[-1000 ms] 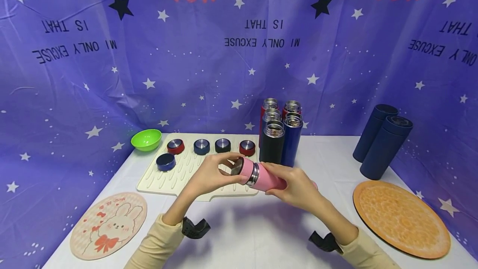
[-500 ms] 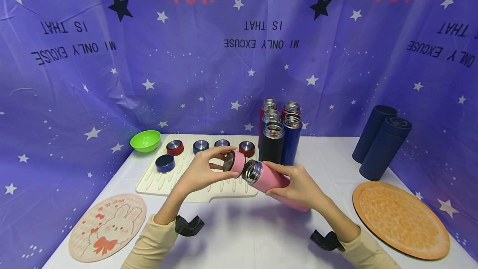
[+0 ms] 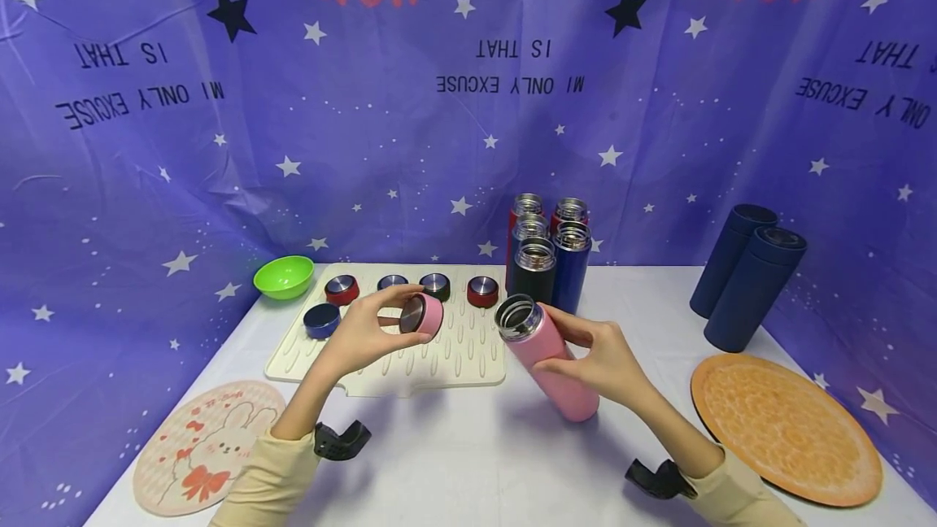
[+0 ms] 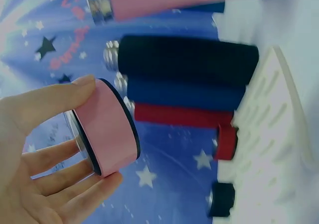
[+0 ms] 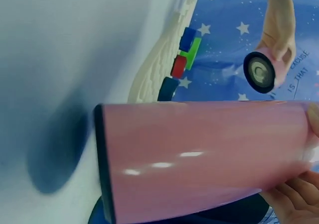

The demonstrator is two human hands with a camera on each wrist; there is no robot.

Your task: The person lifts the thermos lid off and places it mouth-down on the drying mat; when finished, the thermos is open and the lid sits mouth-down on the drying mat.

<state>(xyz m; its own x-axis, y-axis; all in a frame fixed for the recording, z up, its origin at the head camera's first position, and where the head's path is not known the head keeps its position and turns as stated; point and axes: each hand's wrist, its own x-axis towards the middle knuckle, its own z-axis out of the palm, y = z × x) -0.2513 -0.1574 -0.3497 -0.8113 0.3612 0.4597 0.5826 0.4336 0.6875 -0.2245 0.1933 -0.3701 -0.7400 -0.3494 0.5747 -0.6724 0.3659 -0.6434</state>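
Note:
Between thumb and fingers, my left hand [image 3: 366, 328] pinches a pink bottle lid [image 3: 430, 317] with a dark rim, held above the cream drying mat [image 3: 468, 348]. My right hand [image 3: 596, 356] grips a pink thermos bottle [image 3: 552, 368] round its upper body; it leans to the left, its steel mouth uncovered. In the left wrist view, the lid [image 4: 107, 127] sits between the thumb above and the fingers below. The right wrist view shows the bottle's pink side [image 5: 209, 154] and dark base, with its shadow on the white table.
Several lidless bottles, including a black one [image 3: 534, 271], stand behind the pink bottle. On the mat lie red [image 3: 483, 291], blue [image 3: 322, 320] and black lids. A green bowl [image 3: 284, 277], two navy bottles [image 3: 757, 291], a rabbit placemat [image 3: 208, 450] and an orange round mat [image 3: 786, 429] surround the workspace.
The pink lid has come off the bottle and moved left with my left hand. The bottle has tipped more upright in my right hand, its mouth now facing up and left.

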